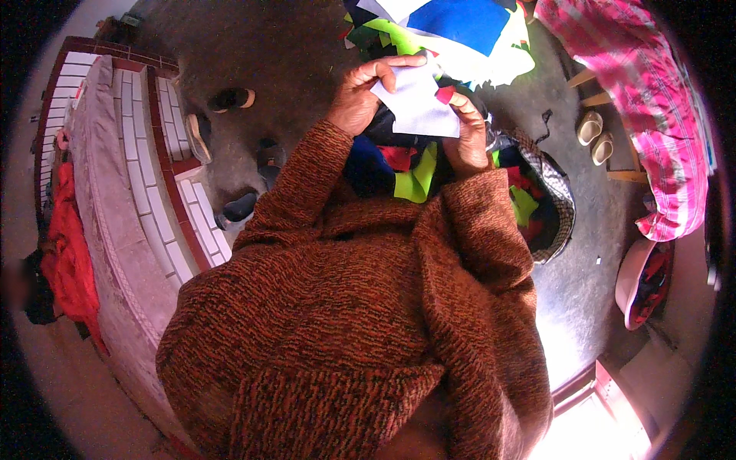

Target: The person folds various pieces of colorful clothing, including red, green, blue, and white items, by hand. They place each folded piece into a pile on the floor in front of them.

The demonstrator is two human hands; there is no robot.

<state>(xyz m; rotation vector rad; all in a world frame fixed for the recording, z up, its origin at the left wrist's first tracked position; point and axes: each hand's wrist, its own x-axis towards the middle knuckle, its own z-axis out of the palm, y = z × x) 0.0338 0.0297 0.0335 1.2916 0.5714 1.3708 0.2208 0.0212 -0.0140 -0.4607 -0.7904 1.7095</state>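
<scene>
Stretched between my two hands is a white cloth piece point(425, 106) with uneven edges. My left hand point(360, 96) pinches its upper left edge between thumb and fingers. At its right edge, my right hand point(469, 138) grips it too, with a small red scrap point(445, 94) at the fingertips. Just beyond the hands rises a heap of cloth scraps with a large blue piece point(460, 24) on top, among white and neon yellow ones. Below the white cloth, a neon yellow-green scrap point(416, 178) and a red scrap point(397, 157) lie near my lap.
A checkered-rimmed bag point(566, 207) of scraps stands by my right arm. Further right are beige clogs point(590, 129), a pink plaid cloth point(652, 92) and a pink basin point(630, 284). Leftward, several dark shoes point(239, 207) lie beside a tiled ledge point(146, 169) with a red garment point(69, 253).
</scene>
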